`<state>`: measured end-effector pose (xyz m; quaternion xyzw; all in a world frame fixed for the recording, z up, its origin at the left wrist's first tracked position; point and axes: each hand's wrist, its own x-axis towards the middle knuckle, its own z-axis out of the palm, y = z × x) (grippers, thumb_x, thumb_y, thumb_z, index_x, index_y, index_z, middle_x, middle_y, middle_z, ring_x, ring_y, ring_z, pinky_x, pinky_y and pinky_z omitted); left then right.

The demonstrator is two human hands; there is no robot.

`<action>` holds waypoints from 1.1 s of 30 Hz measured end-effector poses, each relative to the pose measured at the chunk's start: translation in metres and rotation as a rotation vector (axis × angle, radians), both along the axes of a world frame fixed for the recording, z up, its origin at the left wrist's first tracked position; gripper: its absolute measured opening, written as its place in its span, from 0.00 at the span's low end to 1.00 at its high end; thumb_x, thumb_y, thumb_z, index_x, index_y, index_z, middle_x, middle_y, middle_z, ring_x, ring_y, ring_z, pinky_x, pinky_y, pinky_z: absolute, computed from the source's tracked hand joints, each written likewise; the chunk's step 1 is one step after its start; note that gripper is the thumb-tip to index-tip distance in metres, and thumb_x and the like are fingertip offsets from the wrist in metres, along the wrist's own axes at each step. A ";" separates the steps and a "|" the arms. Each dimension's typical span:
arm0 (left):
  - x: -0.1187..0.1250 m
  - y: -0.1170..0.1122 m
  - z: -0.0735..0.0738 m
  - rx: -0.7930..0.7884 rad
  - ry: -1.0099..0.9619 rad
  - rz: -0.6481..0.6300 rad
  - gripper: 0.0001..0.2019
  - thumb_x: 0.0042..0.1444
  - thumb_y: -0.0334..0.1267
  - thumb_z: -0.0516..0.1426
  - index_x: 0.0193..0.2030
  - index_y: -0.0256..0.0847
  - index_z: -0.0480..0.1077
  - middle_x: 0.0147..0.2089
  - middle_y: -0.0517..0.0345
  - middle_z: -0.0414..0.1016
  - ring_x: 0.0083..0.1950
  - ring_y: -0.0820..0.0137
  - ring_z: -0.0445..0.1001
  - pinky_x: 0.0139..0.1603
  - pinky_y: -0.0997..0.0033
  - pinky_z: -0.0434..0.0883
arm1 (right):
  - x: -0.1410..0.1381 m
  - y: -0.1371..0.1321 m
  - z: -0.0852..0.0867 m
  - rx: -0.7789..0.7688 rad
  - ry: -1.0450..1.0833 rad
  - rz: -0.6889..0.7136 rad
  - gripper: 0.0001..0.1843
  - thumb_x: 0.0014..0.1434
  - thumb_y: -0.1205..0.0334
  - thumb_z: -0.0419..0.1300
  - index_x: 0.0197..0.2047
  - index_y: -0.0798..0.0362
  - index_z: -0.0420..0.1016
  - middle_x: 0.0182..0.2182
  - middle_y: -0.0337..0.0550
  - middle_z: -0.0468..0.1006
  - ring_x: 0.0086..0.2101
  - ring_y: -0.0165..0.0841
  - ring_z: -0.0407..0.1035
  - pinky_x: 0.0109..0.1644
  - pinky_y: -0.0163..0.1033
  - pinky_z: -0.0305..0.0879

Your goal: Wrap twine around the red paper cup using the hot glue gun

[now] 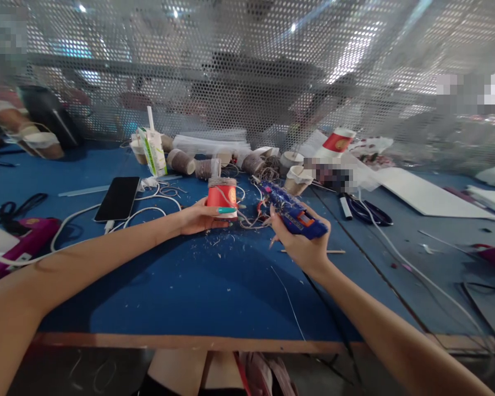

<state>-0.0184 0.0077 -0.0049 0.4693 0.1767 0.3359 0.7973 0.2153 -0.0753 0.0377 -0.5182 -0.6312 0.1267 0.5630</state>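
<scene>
My left hand (204, 216) is wrapped round a red paper cup (220, 199), thumb across its front. Grey-brown twine (221, 182) circles one end of the cup, and a loose strand trails from it to the right. In my right hand (301, 242) is a blue glue gun (295, 213), its nozzle end pointing up and left toward the cup but apart from it. A dark cord runs down from the gun over the table edge. Bits of fibre lie on the blue table (190, 291) below the cup.
A black phone (117, 199) with a white cable lies left. Behind stand a drink carton (152, 151), twine-wrapped cups (181, 161) and another red cup (339, 142). Purple glue guns (22, 245) lie at the sides. A wooden stick (336, 252) is near my right hand. Perforated metal mesh (247, 71) rises behind.
</scene>
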 end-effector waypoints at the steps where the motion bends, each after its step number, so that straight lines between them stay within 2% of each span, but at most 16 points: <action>1: 0.001 -0.001 0.000 -0.006 0.009 0.020 0.26 0.47 0.36 0.71 0.53 0.38 0.73 0.53 0.48 0.82 0.51 0.61 0.82 0.53 0.63 0.75 | 0.000 -0.001 0.000 -0.008 -0.023 0.011 0.11 0.53 0.54 0.66 0.27 0.51 0.73 0.23 0.41 0.77 0.21 0.31 0.69 0.22 0.37 0.69; 4: 0.005 -0.003 0.002 -0.009 -0.007 0.051 0.25 0.44 0.35 0.72 0.50 0.36 0.74 0.50 0.46 0.82 0.49 0.60 0.82 0.54 0.61 0.75 | 0.001 -0.002 0.000 -0.020 -0.100 0.061 0.11 0.54 0.55 0.64 0.27 0.50 0.71 0.22 0.40 0.75 0.21 0.31 0.69 0.23 0.37 0.67; 8: 0.008 -0.006 0.004 0.004 -0.006 0.038 0.27 0.43 0.35 0.73 0.51 0.35 0.73 0.52 0.43 0.82 0.49 0.57 0.82 0.55 0.57 0.75 | 0.003 -0.005 0.001 0.043 -0.229 0.101 0.11 0.55 0.56 0.63 0.24 0.49 0.68 0.21 0.39 0.74 0.21 0.31 0.67 0.28 0.38 0.68; 10: 0.008 -0.006 0.005 -0.006 -0.001 0.041 0.28 0.41 0.35 0.74 0.50 0.35 0.74 0.51 0.44 0.82 0.49 0.58 0.82 0.55 0.57 0.75 | 0.004 -0.006 0.002 0.060 -0.266 0.129 0.11 0.54 0.56 0.64 0.24 0.49 0.69 0.21 0.39 0.74 0.22 0.32 0.68 0.30 0.40 0.69; 14: 0.009 -0.006 0.004 -0.026 0.002 0.067 0.27 0.40 0.33 0.74 0.49 0.36 0.73 0.46 0.49 0.82 0.47 0.60 0.81 0.58 0.54 0.73 | 0.007 -0.007 0.002 -0.016 -0.265 0.188 0.12 0.54 0.56 0.64 0.23 0.49 0.69 0.20 0.40 0.73 0.21 0.33 0.66 0.28 0.41 0.68; 19: 0.011 -0.005 0.004 -0.036 0.018 0.092 0.25 0.40 0.30 0.73 0.46 0.36 0.73 0.42 0.51 0.81 0.45 0.63 0.80 0.60 0.50 0.71 | 0.007 -0.006 0.004 0.002 -0.311 0.202 0.14 0.54 0.60 0.62 0.19 0.49 0.66 0.17 0.38 0.69 0.20 0.30 0.63 0.27 0.39 0.64; 23: 0.012 -0.007 0.005 -0.018 0.026 0.092 0.24 0.41 0.29 0.73 0.46 0.37 0.73 0.42 0.51 0.81 0.44 0.63 0.80 0.60 0.50 0.71 | 0.005 -0.004 0.005 -0.013 -0.329 0.191 0.13 0.51 0.62 0.61 0.19 0.49 0.64 0.18 0.39 0.70 0.21 0.30 0.63 0.27 0.38 0.63; 28: 0.014 -0.010 0.005 0.019 0.044 0.130 0.27 0.37 0.30 0.75 0.45 0.37 0.72 0.42 0.52 0.79 0.44 0.64 0.80 0.59 0.51 0.72 | 0.001 -0.002 0.003 -0.003 -0.356 0.158 0.13 0.49 0.64 0.60 0.19 0.48 0.59 0.17 0.36 0.66 0.20 0.28 0.60 0.26 0.37 0.59; 33: 0.016 -0.010 0.001 0.074 0.043 0.132 0.27 0.39 0.30 0.74 0.48 0.36 0.72 0.44 0.50 0.79 0.47 0.61 0.80 0.60 0.49 0.72 | 0.000 -0.001 0.003 -0.019 -0.378 0.145 0.13 0.48 0.64 0.59 0.19 0.48 0.57 0.17 0.35 0.65 0.20 0.28 0.58 0.25 0.37 0.57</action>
